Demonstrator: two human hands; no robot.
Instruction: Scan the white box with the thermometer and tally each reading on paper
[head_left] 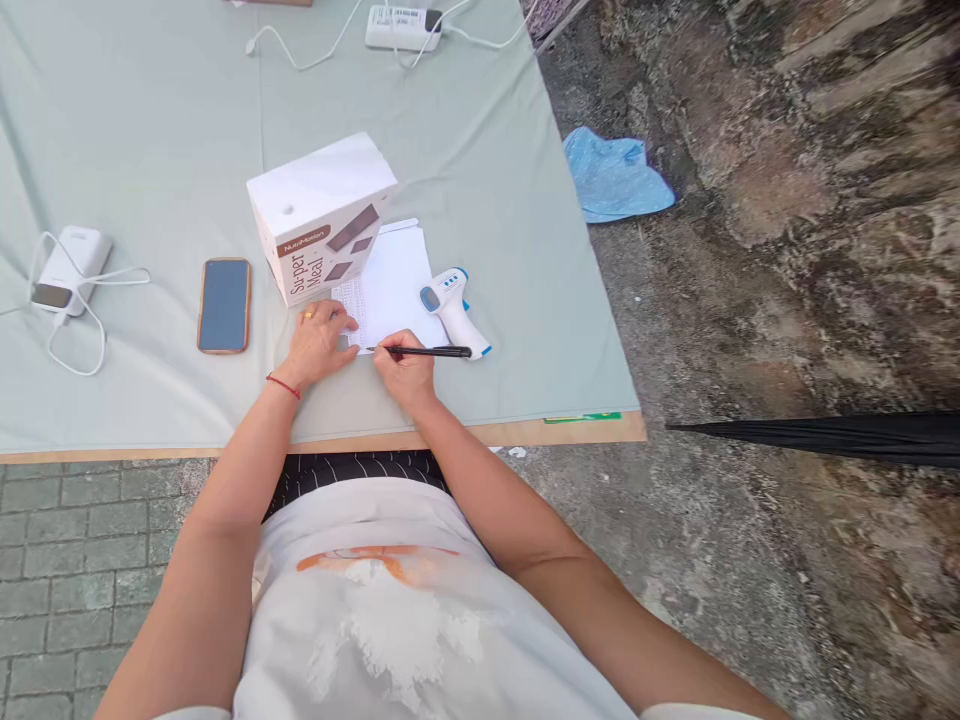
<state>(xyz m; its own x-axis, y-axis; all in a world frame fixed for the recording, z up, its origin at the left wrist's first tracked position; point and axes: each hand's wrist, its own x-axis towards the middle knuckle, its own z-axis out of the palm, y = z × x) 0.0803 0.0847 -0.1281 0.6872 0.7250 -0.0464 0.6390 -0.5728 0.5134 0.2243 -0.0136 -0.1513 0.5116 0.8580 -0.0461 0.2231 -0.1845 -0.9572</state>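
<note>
A black pen (pixel 439 351) is gripped in my right hand (pixel 406 374), its tip at the lower edge of some white paper (pixel 401 285). Rows of small writing or print run down the paper's left side, too fine to read. My left hand (pixel 319 342) lies on the paper's lower left corner with its fingers spread. Behind that hand stands a white box (pixel 322 215) marked "NutriMotion Su-per Meal", which hides part of the paper. A white and blue infrared thermometer (pixel 456 312) lies to the right, just beyond the pen's rear end.
Left of my hand a phone (pixel 224 306) in a brown case lies on the pale green tablecloth (pixel 150 120). White power banks with cables lie at the far left (pixel 73 270) and the back (pixel 403 28). Blue plastic (pixel 616 178) shows beyond the table's right edge.
</note>
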